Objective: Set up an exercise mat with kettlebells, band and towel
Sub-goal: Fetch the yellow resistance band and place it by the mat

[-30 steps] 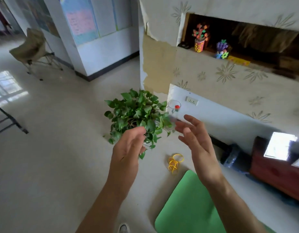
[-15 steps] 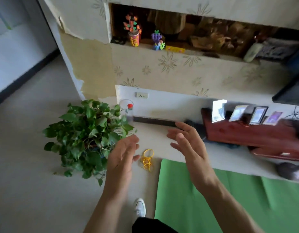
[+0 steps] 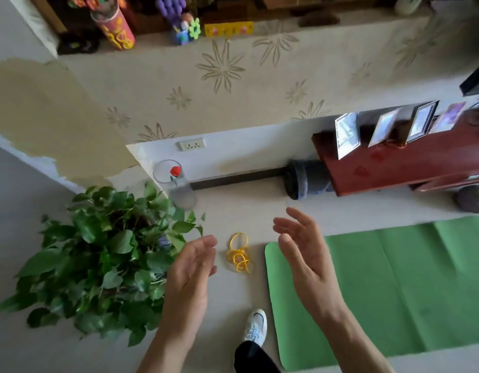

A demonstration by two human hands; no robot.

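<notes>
A green exercise mat (image 3: 394, 286) lies unrolled on the pale floor at the right. Just off its left end a tangled yellow band (image 3: 239, 254) rests on the floor. My left hand (image 3: 191, 267) hovers open to the left of the band, palm facing right, empty. My right hand (image 3: 304, 249) hovers open to the right of the band, above the mat's corner, palm facing left, empty. A rolled grey towel (image 3: 304, 181) lies by the wall beside the cabinet. No kettlebell is clearly identifiable.
A leafy potted plant (image 3: 98, 259) stands at the left. A glass vase with a red flower (image 3: 176, 181) sits behind it by the wall. A dark red low cabinet (image 3: 410, 162) with photo frames lines the wall at right. My white shoe (image 3: 256, 325) stands beside the mat.
The view has swung right and down, bringing the mat, cabinet and band into view. Both hands stay open and have come lower, either side of the yellow band.
</notes>
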